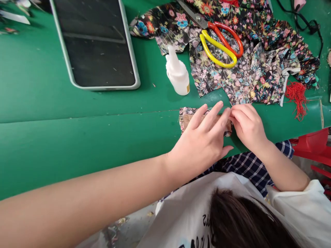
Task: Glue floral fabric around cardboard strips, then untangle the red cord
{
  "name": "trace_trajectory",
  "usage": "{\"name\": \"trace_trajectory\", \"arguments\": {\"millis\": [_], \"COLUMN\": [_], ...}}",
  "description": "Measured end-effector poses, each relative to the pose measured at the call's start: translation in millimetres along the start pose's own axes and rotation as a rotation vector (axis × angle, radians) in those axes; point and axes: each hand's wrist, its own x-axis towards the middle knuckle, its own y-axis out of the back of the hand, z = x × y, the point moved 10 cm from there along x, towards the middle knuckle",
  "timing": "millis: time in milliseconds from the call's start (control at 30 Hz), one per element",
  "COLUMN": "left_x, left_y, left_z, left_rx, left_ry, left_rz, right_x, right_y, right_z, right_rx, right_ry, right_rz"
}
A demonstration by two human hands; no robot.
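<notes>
A small piece of floral fabric (183,113) with a flat brown backing (188,120) on it lies near the table's front edge. My left hand (203,141) rests palm down over it, fingers spread and covering much of the piece. At the fabric's right end, my right hand (248,127) is closed, thumb and fingertips pinched at the edge. The exact spot between those fingertips is hidden. Just beyond my left fingers stands a white squeeze bottle (181,81) with a nozzle.
Beyond the hands, dark floral cloth (258,75) lies rumpled, with red-and-yellow-handled scissors (217,43) on top. A phone (95,41) lies at left on the green table (77,144). Red threads (297,96) are bunched near the right edge; a black cable (307,26) runs behind.
</notes>
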Motion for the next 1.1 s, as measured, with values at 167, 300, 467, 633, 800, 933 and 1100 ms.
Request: {"name": "trace_trajectory", "arguments": {"millis": [167,300,467,633,800,933,1100], "left_x": [3,5,8,7,7,8,7], "left_y": [-4.5,-3.2,-3.5,-7.5,-5.5,-4.7,-2.3], "left_z": [-8,-12,-14,-15,-15,-12,-10], "left_rx": [-0.051,-0.106,-0.171,-0.203,-0.200,-0.202,-0.198], "left_ry": [-0.013,-0.033,-0.047,-0.031,-0.016,-0.049,-0.071], "left_rz": [-0.054,-0.073,-0.106,-0.124,-0.072,-0.105,-0.107], "right_x": [-4,-6,-6,-10,-16,-17,-19], "right_y": [0,-1,-2,-2,1,6,13], "right_z": [0,1,2,1,-3,-6,-8], "right_rx": [0.008,0.036,0.057,0.074,0.076,0.072,0.063], "right_ry": [-0.013,-0.029,-0.031,-0.035,-0.025,0.002,0.021], "right_rz": [0.027,0.041,0.017,-0.009,0.006,0.029,0.066]}}
